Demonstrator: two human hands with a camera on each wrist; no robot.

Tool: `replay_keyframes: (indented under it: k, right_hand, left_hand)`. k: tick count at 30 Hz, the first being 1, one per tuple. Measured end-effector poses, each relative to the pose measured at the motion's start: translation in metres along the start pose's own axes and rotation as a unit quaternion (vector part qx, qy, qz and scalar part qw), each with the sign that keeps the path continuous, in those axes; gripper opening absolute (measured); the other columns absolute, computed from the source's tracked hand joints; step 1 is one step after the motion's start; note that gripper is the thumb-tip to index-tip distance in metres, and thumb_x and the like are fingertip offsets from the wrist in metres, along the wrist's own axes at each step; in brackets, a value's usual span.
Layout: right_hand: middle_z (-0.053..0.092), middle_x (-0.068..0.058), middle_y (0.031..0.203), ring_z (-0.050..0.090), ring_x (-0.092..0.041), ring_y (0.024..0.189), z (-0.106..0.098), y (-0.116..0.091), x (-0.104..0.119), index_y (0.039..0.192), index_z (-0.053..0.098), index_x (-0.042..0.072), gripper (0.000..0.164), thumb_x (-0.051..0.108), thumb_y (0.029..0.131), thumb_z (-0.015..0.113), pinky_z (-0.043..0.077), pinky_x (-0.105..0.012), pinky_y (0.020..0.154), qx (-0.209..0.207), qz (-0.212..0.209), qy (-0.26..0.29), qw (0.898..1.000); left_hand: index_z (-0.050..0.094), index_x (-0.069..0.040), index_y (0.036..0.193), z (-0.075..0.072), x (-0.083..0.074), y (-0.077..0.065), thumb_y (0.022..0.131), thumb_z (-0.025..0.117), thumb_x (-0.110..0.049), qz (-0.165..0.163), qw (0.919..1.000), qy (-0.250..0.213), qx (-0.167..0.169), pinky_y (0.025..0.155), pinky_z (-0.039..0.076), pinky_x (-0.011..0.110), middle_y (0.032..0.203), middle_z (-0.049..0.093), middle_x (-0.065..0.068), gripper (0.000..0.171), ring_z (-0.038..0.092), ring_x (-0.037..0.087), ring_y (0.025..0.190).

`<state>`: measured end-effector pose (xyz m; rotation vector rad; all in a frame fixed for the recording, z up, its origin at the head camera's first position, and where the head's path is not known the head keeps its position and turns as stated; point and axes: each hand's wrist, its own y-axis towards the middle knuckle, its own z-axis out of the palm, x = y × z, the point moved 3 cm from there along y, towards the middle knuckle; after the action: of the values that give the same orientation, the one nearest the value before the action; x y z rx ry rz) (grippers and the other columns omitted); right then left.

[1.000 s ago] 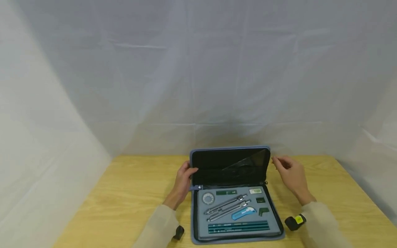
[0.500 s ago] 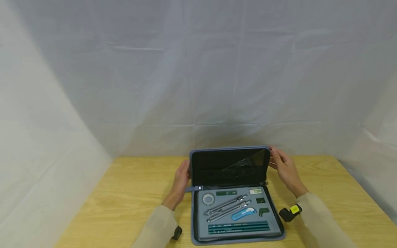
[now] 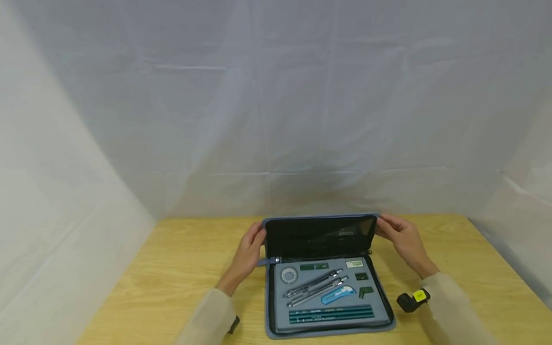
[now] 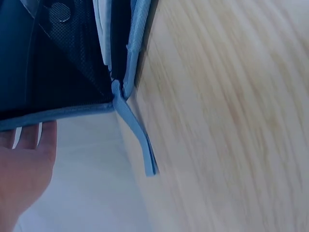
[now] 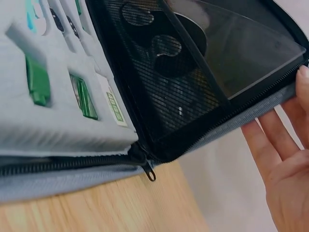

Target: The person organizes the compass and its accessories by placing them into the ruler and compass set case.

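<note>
A blue-grey zip case (image 3: 329, 334) lies on the table with its dark lid (image 3: 319, 237) raised and tilted. In its grey tray are green pencils (image 3: 331, 314), two silver compasses (image 3: 316, 287), a light-blue cutter (image 3: 338, 294), a white eraser (image 3: 354, 264), a round white disc (image 3: 289, 275) and small green pieces. My left hand (image 3: 247, 251) holds the lid's left edge, fingers (image 4: 47, 137) behind it. At the upper right corner my right hand (image 3: 405, 242) grips the lid, thumb at the rim and fingers (image 5: 277, 130) behind. A clear set square (image 5: 251, 48) sits in the lid's pocket.
A wooden table (image 3: 189, 268) extends on both sides of the case. White sheeting (image 3: 276, 120) hangs behind the table and along the sides. A fabric strap (image 4: 137, 128) sticks out at the case's left hinge, and a zip pull (image 5: 149, 171) hangs at the right one.
My right hand has come in to the lid's upper right corner and taken hold. The lid's top edge has come down somewhat, and the left hand has shifted along its edge.
</note>
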<state>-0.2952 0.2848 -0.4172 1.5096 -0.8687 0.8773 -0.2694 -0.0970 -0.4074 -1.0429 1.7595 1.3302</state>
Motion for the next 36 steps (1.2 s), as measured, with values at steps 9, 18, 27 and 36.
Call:
replay_keyframes:
  k: [9, 18, 27, 36]
  right_hand:
    - [0.067, 0.005, 0.113, 0.064, -0.011, 0.1, -0.007, -0.013, 0.008, 0.127, 0.054, -0.011, 0.038, 0.014, 0.099, 0.052, 0.05, -0.026, 0.084, 0.068, 0.02, -0.041, 0.997]
    - [0.062, 0.0, 0.123, 0.059, -0.005, 0.107, -0.014, -0.03, 0.013, 0.129, 0.057, -0.003, 0.035, 0.014, 0.099, 0.052, 0.048, -0.02, 0.085, 0.108, 0.011, -0.118, 0.987]
    - [0.06, -0.011, 0.127, 0.056, -0.009, 0.115, -0.016, -0.044, 0.016, 0.128, 0.06, 0.001, 0.031, 0.008, 0.098, 0.052, 0.047, -0.022, 0.088, 0.185, 0.012, -0.089, 0.979]
    - [0.058, -0.013, 0.128, 0.054, -0.011, 0.118, -0.015, -0.061, 0.013, 0.124, 0.061, -0.003, 0.031, 0.0, 0.094, 0.056, 0.051, -0.03, 0.084, 0.251, 0.009, -0.037, 0.967]
  left_hand:
    - [0.062, 0.003, 0.111, -0.007, -0.004, -0.006, 0.097, 0.042, 0.001, -0.02, 0.9988, -0.003, 0.045, 0.093, 0.045, 0.04, 0.106, 0.064, 0.014, 0.024, 0.058, 0.026, 0.105]
    - [0.066, 0.003, 0.108, -0.008, -0.007, -0.016, 0.098, 0.045, -0.002, -0.013, 0.9958, 0.0, 0.091, 0.084, 0.048, 0.032, 0.102, 0.066, 0.014, 0.023, 0.059, 0.025, 0.094]
    - [0.067, 0.003, 0.108, -0.009, -0.005, -0.027, 0.093, 0.05, 0.006, 0.022, 0.9897, -0.015, 0.141, 0.082, 0.05, 0.027, 0.108, 0.067, 0.014, 0.023, 0.063, 0.013, 0.093]
    - [0.071, -0.004, 0.111, -0.014, -0.002, -0.043, 0.083, 0.049, 0.016, 0.021, 0.981, 0.029, 0.191, 0.102, 0.037, 0.035, 0.117, 0.066, 0.005, 0.04, 0.053, 0.025, 0.12]
